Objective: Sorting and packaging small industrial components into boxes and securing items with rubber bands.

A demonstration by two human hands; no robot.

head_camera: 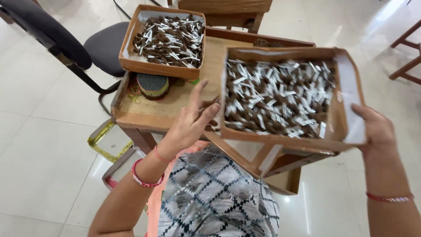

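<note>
I hold up a shallow brown cardboard tray (285,140) filled with several small brown rolled sticks with white paper tips (276,94). My right hand (372,129) grips the tray's right edge, thumb on its white-lined rim. My left hand (190,123) is at the tray's left side, fingers spread, fingertips near or under its corner. Whether it bears the tray I cannot tell. A second cardboard tray (131,61) with the same sticks rests on the low wooden table (144,112) farther back.
A round woven brush-like object (152,85) lies on the table below the far tray. A black chair (66,44) stands at left. Wooden furniture (228,11) is behind, more chair legs at the far right (408,57). Cardboard pieces (105,140) lie on the white tiled floor.
</note>
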